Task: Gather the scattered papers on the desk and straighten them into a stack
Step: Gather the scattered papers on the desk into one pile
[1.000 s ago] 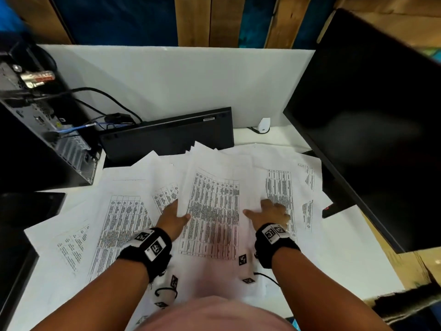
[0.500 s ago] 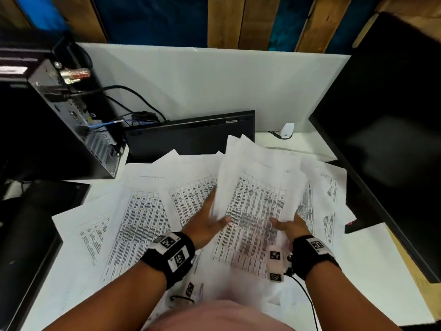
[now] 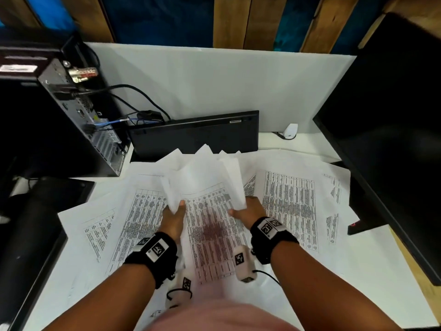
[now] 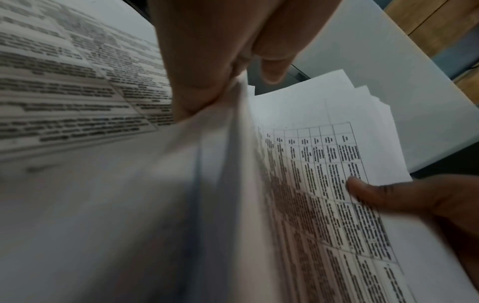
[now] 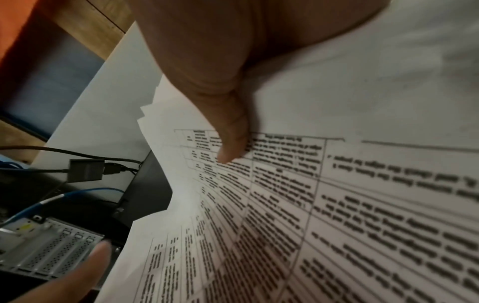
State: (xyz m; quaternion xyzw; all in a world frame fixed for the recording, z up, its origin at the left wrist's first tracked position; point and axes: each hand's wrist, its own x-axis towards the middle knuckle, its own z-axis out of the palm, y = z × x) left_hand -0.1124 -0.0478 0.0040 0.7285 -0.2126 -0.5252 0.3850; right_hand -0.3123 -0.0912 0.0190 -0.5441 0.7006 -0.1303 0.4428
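I hold a bundle of printed sheets lifted above the white desk, bowed into a trough between my hands. My left hand pinches its left edge; in the left wrist view, thumb and fingers clamp the sheet edges. My right hand grips the right edge, with its thumb lying on the printed table. More sheets lie scattered flat on the desk: on the left, far left and right.
A black computer tower with cables stands at the back left. A black keyboard leans on the white divider. A large dark monitor fills the right side. A black object sits at the left edge.
My hands went from lying flat on the sheets to gripping a bundle by its two sides. The bundle has risen off the desk and curled inward.
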